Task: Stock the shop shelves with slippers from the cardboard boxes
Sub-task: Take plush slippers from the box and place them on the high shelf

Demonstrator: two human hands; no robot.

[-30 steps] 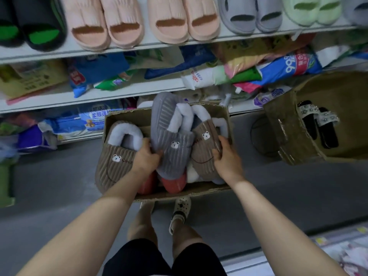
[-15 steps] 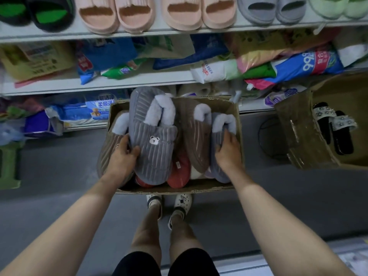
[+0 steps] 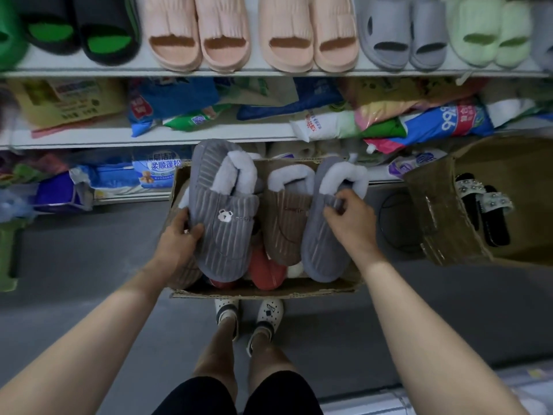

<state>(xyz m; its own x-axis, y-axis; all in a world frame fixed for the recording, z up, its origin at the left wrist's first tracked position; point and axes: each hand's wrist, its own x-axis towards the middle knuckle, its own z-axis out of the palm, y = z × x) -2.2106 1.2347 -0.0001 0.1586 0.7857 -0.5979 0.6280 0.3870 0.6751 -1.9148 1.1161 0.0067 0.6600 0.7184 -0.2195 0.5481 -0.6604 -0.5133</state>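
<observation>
An open cardboard box (image 3: 263,290) on the floor below me holds fuzzy corduroy slippers. My left hand (image 3: 179,238) grips a grey slipper with a bear patch (image 3: 224,217) by its left side, lifted above the box. My right hand (image 3: 351,220) pinches the upper of a second grey slipper (image 3: 324,250) near its white fleece collar. A brown slipper (image 3: 284,223) stands between them, and red ones (image 3: 264,272) lie underneath. The top shelf (image 3: 269,71) carries rows of black-green, pink, grey and pale green slides.
A second cardboard box (image 3: 443,217) at the right holds black studded sandals (image 3: 484,205). Lower shelves (image 3: 149,136) are packed with bagged goods. My feet in white clogs (image 3: 248,316) stand on the grey floor right behind the slipper box. A green stool (image 3: 9,253) sits at the far left.
My left hand has lifted the bear-patch grey slipper higher. My right hand has moved up the second grey slipper and now pinches its upper, raising it out of the box.
</observation>
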